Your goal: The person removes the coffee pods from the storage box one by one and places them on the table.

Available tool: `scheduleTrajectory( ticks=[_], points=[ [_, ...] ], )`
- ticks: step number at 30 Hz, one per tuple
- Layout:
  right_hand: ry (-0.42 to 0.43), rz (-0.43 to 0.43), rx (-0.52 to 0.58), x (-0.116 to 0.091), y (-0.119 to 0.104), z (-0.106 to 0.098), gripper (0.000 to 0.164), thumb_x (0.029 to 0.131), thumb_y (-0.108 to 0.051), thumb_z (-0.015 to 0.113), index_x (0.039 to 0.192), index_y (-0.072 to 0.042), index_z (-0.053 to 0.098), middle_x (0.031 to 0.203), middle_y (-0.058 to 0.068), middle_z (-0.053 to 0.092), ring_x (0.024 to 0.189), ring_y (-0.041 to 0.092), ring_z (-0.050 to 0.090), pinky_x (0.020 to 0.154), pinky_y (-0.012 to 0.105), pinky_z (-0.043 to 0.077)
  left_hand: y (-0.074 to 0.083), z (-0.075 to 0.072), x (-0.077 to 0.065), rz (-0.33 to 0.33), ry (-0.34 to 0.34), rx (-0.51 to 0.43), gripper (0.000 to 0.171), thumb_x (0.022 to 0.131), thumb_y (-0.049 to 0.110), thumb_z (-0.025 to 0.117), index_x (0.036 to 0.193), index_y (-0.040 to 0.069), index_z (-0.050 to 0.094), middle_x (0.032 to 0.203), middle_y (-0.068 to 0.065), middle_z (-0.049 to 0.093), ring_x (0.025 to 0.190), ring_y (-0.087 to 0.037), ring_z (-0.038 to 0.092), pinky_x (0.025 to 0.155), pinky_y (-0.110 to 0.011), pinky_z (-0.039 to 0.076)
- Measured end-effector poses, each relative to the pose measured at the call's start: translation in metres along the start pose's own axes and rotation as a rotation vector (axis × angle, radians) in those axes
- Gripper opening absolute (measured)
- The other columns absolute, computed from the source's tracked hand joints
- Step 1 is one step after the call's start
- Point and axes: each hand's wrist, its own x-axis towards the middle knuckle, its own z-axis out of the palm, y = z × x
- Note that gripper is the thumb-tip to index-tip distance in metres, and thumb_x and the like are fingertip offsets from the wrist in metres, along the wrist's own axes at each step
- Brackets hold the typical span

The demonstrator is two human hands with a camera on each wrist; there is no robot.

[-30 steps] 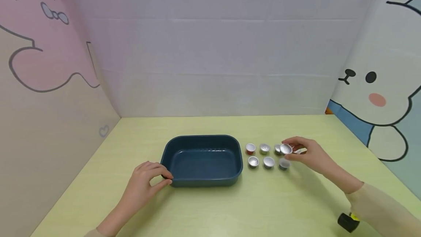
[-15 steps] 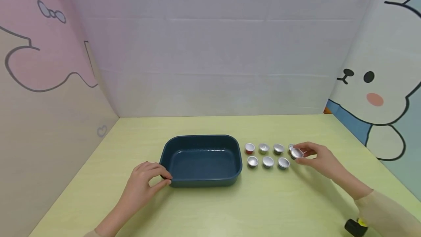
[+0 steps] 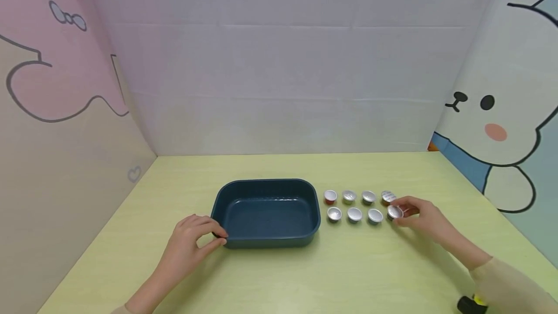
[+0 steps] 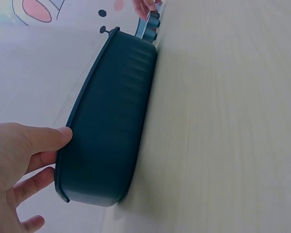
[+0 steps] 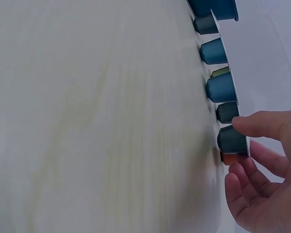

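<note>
My left hand (image 3: 190,241) pinches the front left corner of a dark teal rectangular dish (image 3: 274,243). In the left wrist view, the thumb lies on the dish's rim (image 4: 88,80). To the right of the dish, my right hand (image 3: 427,217) pinches a coffee capsule (image 3: 395,212) by its foil-lidded rim, at the right end of the front row. Seen from the right wrist, this capsule has a dark green body (image 5: 232,140) and stands lid up, close to the table. Behind it, a capsule (image 3: 388,197) with an orange-red body (image 5: 229,158) ends the back row.
Several other capsules stand lid up in two rows, among them a red-bodied one (image 3: 330,196) at the back left and a front one (image 3: 334,214) close to the dish. A black and yellow object (image 3: 472,305) is by the right sleeve. Printed panels enclose the pale yellow table (image 3: 279,280).
My right hand has carried the capsule rightward, then toward the front, from over the back row to the front row's right end. The left hand keeps its hold on the dish.
</note>
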Motion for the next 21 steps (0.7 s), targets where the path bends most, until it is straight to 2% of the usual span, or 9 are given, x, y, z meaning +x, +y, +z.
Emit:
scheduleTrajectory(
  ticks=[5,12,21],
  points=[
    [-0.010,0.016,0.018,-0.0012,0.0031,0.0016,0.046,0.081,-0.017,0.080,0.121,0.000,0.064,0.105,0.013,0.068,0.086,0.006,0.058,0.069,0.019,0.049,0.0000,0.0003,0.0001,0.011,0.003,-0.002,0.028,0.066,0.015,0.089,0.079,0.032,0.071,0.082,0.027,0.065,0.080,0.002,0.057,0.085,-0.037,0.046],
    [0.002,0.034,0.025,-0.0053,0.0016,0.0031,0.043,0.081,-0.017,0.080,0.118,-0.002,0.065,0.105,0.012,0.068,0.084,0.001,0.058,0.071,0.018,0.049,-0.0013,0.0017,-0.0008,0.011,0.002,0.000,0.027,0.067,0.016,0.089,0.079,0.032,0.071,0.083,0.027,0.065,0.080,0.002,0.058,0.084,-0.037,0.047],
    [0.007,0.060,0.007,-0.0057,0.0018,0.0033,0.047,0.081,-0.022,0.081,0.118,0.000,0.063,0.101,0.010,0.067,0.087,0.011,0.058,0.070,0.019,0.048,-0.0005,0.0002,-0.0003,0.001,-0.002,0.005,0.027,0.067,0.016,0.089,0.079,0.033,0.071,0.083,0.028,0.064,0.081,0.002,0.057,0.082,-0.035,0.046]
  ],
)
